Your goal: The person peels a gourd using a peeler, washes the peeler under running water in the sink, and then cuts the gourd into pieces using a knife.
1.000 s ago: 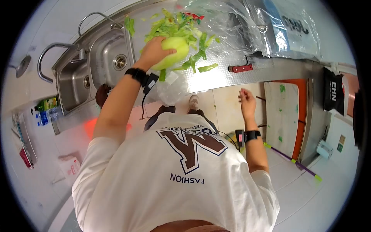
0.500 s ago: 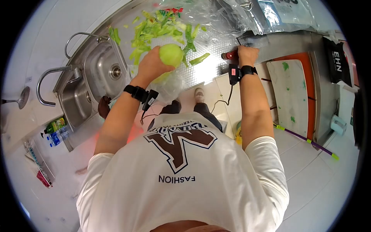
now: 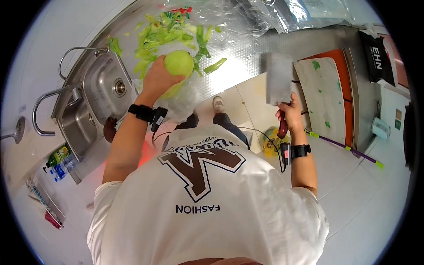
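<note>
From where I stand, the person's left hand (image 3: 157, 80) is wrapped about a pale green gourd (image 3: 179, 63), the thumb laid along its near side and the rounded end turned upward. The gourd is at the front part of the metal desk (image 3: 240, 53), to the right of the sink (image 3: 100, 75), with a crumpled clear bag (image 3: 176, 108) just below it; whether it rests on the desk or is lifted a little, I can't tell. Right behind it spreads a loose heap of green peelings (image 3: 165, 37), and one longer strip (image 3: 215, 65) lies apart to the right. The right hand (image 3: 289, 114) is closed on the dark red handle of a cleaver (image 3: 279, 79), gripping near the blade, while the butt of the handle sticks out back toward the body. The broad blade points away from the person, its far end over the desk's front edge and the rest above the floor, well apart from the gourd. To the right of that hand leans a pale board (image 3: 324, 95) with green leaf prints. At the back of the desk, clear plastic sheeting (image 3: 232, 17) lies rumpled beside a red wrapper (image 3: 180, 10).
</note>
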{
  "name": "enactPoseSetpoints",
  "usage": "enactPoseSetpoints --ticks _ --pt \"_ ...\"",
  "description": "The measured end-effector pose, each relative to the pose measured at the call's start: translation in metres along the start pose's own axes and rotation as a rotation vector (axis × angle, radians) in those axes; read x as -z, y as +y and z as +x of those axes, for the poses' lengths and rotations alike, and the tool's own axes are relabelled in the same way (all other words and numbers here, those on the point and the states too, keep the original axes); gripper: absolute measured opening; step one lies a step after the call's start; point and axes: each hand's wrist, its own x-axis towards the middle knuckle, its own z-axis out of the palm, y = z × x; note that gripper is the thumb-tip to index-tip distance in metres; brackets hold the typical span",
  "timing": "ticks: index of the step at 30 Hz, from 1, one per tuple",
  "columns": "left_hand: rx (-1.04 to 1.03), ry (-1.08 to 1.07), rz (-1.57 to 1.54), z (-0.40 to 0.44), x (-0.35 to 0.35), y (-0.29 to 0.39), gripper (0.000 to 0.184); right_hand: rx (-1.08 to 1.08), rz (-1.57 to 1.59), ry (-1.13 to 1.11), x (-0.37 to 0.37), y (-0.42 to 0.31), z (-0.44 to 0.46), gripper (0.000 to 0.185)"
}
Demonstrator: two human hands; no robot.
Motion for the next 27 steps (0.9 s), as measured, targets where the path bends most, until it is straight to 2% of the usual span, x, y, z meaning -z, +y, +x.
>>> enactPoseSetpoints --ticks 3,4,6,8,10,13,15,20,27 --pt "-0.047 0.034 0.024 0.002 -0.006 -0.006 0.100 0.100 -0.422 -0.059 -0.031 -0.023 -0.012 0.019" --pt "-0.045 0.036 0.040 0.001 -0.004 -0.005 0.100 0.100 -0.407 -0.067 -0.048 -0.024 -0.007 0.019" --pt "-0.028 0.070 0.109 -0.002 -0.005 0.002 0.103 0.814 -0.742 0.037 -0.085 -0.028 0.008 0.019" --pt "-0.034 0.065 0.153 -0.001 -0.005 0.001 0.102 0.775 -0.865 0.015 -0.124 -0.051 0.007 0.017" --pt "-0.040 0.053 0.191 -0.001 -0.003 0.003 0.101 0.861 -0.952 -0.037 -0.156 -0.063 0.014 0.012" --pt "0.015 -0.056 0.103 0.001 0.002 0.011 0.094 0.856 -1.097 -0.143 -0.185 -0.078 0.016 0.012" --pt "0.015 0.016 0.086 -0.001 -0.002 0.011 0.088 0.809 -1.111 -0.172 -0.193 -0.081 0.014 0.014" --pt "0.075 -0.008 0.120 -0.003 0.001 0.018 0.087 0.789 -1.146 -0.192 -0.194 -0.082 0.001 0.011" --pt "0.085 -0.017 0.085 -0.002 0.001 0.020 0.089 0.751 -1.153 -0.208 -0.197 -0.073 0.004 0.017"
